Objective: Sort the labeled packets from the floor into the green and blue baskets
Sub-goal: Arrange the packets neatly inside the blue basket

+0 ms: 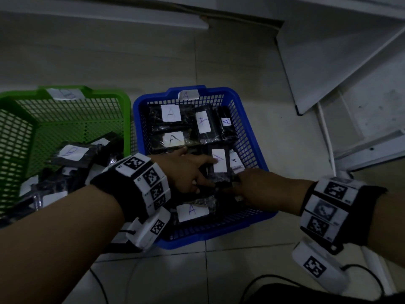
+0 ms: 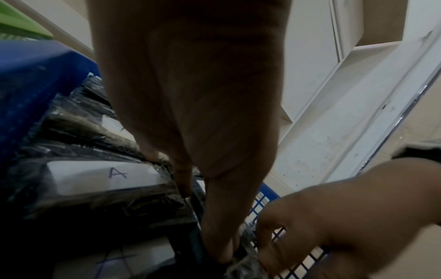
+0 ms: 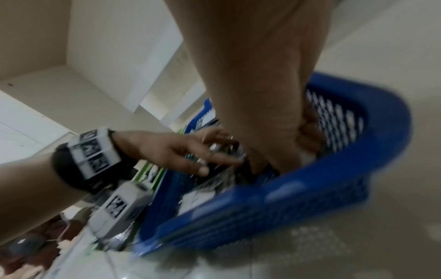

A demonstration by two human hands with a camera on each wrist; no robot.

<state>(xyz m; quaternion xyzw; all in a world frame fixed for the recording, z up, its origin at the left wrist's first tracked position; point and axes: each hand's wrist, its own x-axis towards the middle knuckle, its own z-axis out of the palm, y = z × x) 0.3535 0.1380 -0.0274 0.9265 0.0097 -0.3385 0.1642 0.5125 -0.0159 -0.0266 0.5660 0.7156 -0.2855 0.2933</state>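
The blue basket (image 1: 219,232) marked A holds several black packets with white A labels. My left hand (image 1: 203,172) reaches into it and pinches one A packet (image 1: 219,161) between thumb and fingers near its lower corner. In the left wrist view the left hand (image 2: 204,223) points down beside another A packet (image 2: 105,175). My right hand (image 1: 241,185) is just to the right, fingers curled on the same packet's crinkly lower end; its fingertips are hidden. The green basket (image 1: 126,119) on the left holds B packets (image 1: 72,152).
White boards and a shelf frame (image 1: 328,62) lean at the right, close to the blue basket. Black cables (image 1: 274,279) run over the tiled floor near my body. The baskets stand side by side, almost touching.
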